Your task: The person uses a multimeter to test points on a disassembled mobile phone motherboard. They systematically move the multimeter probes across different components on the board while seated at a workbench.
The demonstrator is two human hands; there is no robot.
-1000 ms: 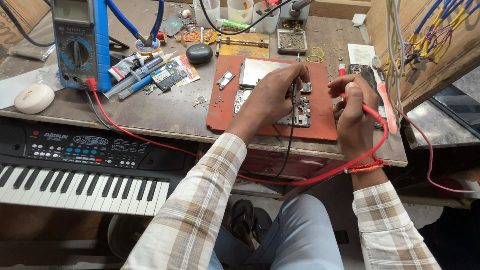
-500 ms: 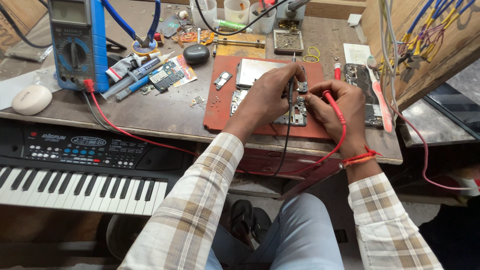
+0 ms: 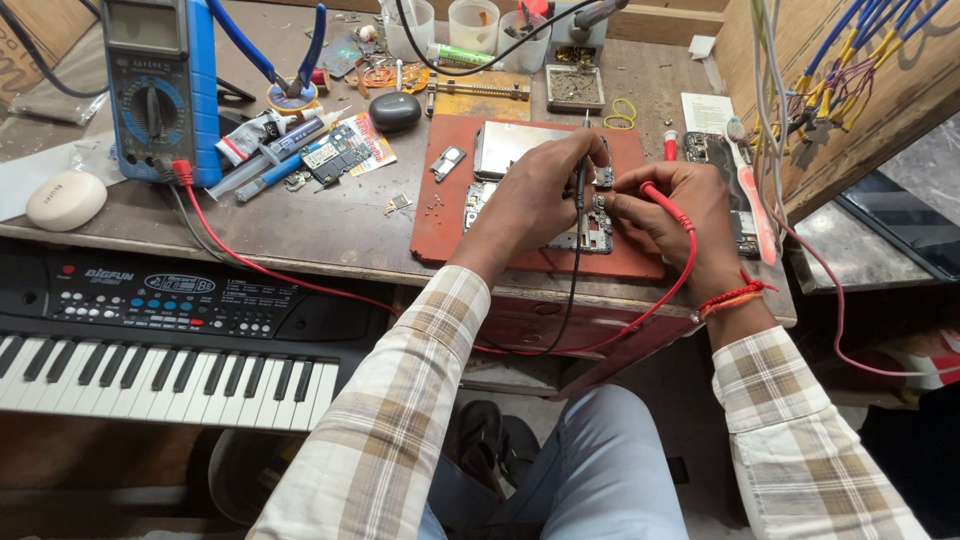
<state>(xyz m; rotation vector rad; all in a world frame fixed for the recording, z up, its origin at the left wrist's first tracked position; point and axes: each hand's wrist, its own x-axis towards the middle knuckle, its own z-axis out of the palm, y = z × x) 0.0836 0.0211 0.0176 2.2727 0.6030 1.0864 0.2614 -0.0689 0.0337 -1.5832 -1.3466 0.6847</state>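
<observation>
Left hand (image 3: 535, 195): fingers pinched around the black probe (image 3: 580, 185), tip down on the circuit board (image 3: 585, 225).
Right hand (image 3: 690, 215): fingers clenched on the red probe (image 3: 665, 205), tip at the board's right part, close to the black one.
Circuit board: lies flat on the red mat (image 3: 450, 225), under both hands, beside a metal plate (image 3: 505, 145).
Leads: the red wire (image 3: 260, 268) runs off the table edge back to the blue meter (image 3: 160, 85); the black one hangs down in front.
Risk: the tips sit close together, so a slip could bridge neighbouring contacts; a drooping lead catching a knee could pull a probe off its spot.
Nearby: loose screws (image 3: 432, 205) on the mat, a keyboard (image 3: 150, 340) below the table edge.
</observation>
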